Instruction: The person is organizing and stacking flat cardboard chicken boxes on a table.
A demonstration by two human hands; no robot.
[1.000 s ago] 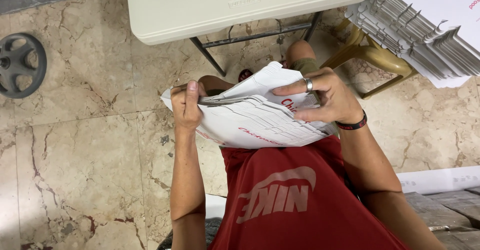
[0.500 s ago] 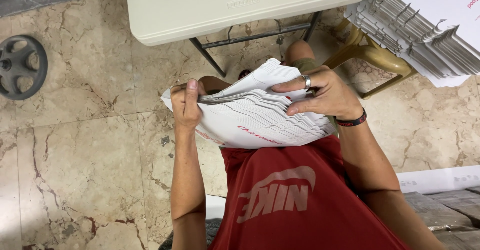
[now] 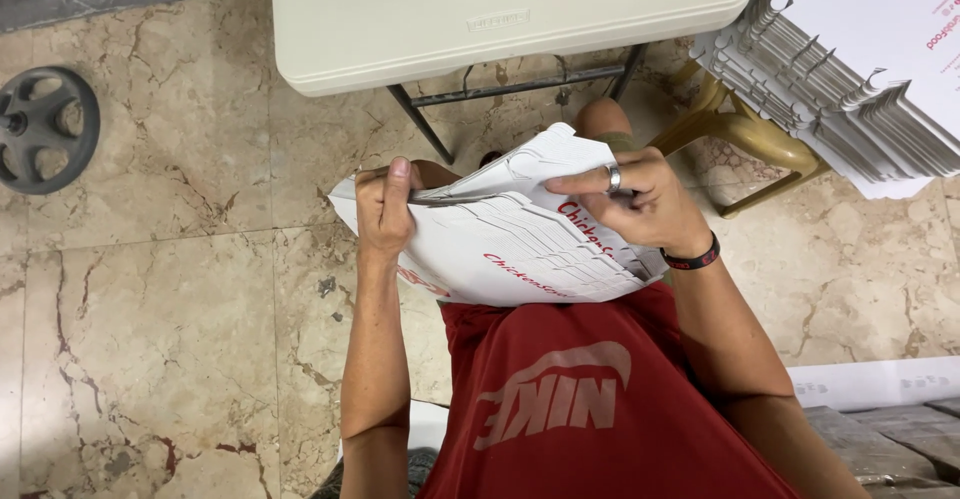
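Note:
I hold a stack of flat white cardboard box blanks with red print (image 3: 510,249) over my lap, fanned out at the lower right. My left hand (image 3: 384,207) grips the stack's left edge, thumb on top. My right hand (image 3: 640,202), with a ring and a dark wristband, lies on the upper right of the stack, fingers curled on the top sheet, which is bent upward. I wear a red shirt (image 3: 590,399).
A cream folding table (image 3: 500,19) with a metal frame stands ahead. A large pile of white box blanks (image 3: 850,89) rests on a yellow chair (image 3: 740,134) at the right. A dark wheel (image 3: 45,129) lies on the marble floor at left. More boards lie at lower right.
My right hand has shifted slightly on the top sheet, bending it further. The left hand keeps its grip on the stack's edge.

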